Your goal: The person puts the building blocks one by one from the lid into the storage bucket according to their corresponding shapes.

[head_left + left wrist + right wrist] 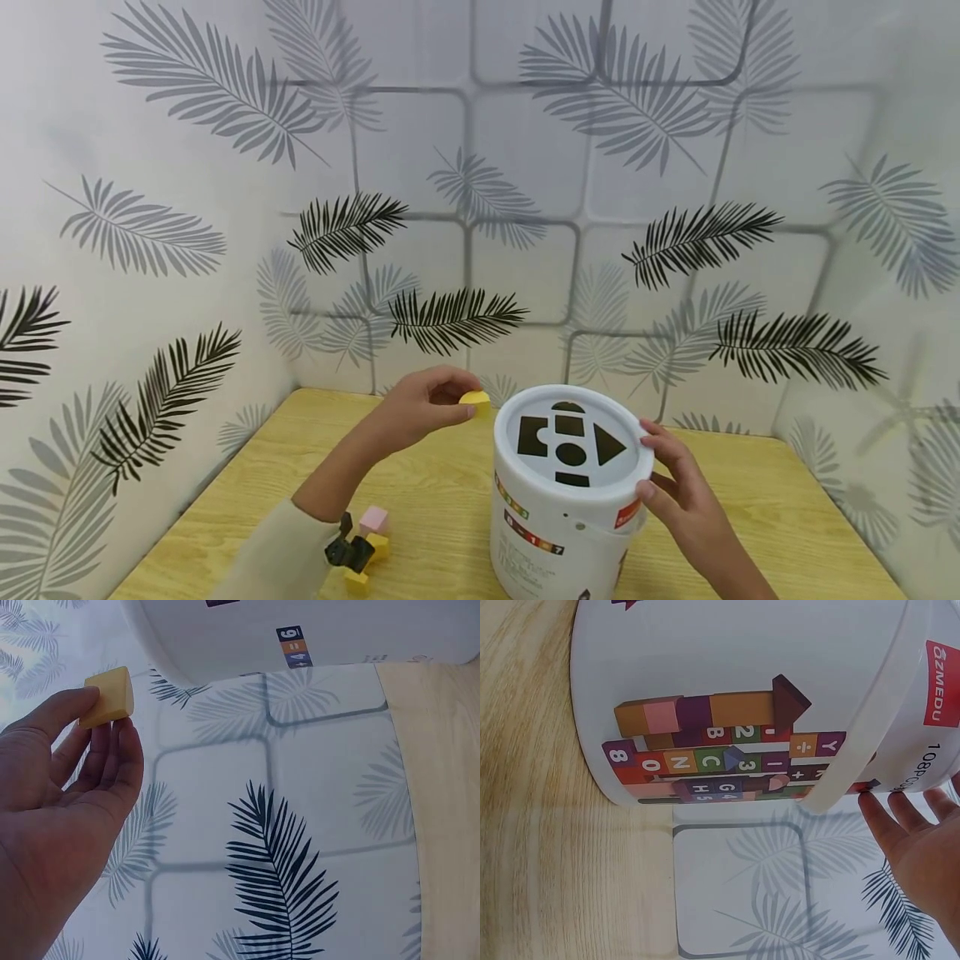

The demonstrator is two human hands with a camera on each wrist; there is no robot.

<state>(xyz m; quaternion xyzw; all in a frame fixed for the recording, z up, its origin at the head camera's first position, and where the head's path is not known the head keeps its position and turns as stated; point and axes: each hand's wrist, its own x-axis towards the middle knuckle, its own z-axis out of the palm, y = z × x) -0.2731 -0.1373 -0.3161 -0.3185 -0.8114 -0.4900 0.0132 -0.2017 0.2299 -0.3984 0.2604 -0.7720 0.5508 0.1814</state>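
Observation:
My left hand (431, 404) pinches a yellow block (477, 402) with a curved side between thumb and fingers, held up just left of the bucket's lid. In the left wrist view the same block (109, 696) shows a flat face toward the camera. A white bucket (540, 525) with printed block pictures stands upright on the table. Its lid (624, 473) has several shaped holes, including a triangle, a circle and a square. On the right side, my right hand (686, 492) touches the lid's rim, thumb and fingers spread; in the right wrist view its fingertips (870, 801) meet the bucket's side.
On the wooden table (427, 500), below the left forearm, lie a pink block (374, 521) and yellow blocks (378, 547). A black wrist device (348, 552) partly overlaps them. Leaf-patterned walls (420, 275) enclose the table at the back and both sides.

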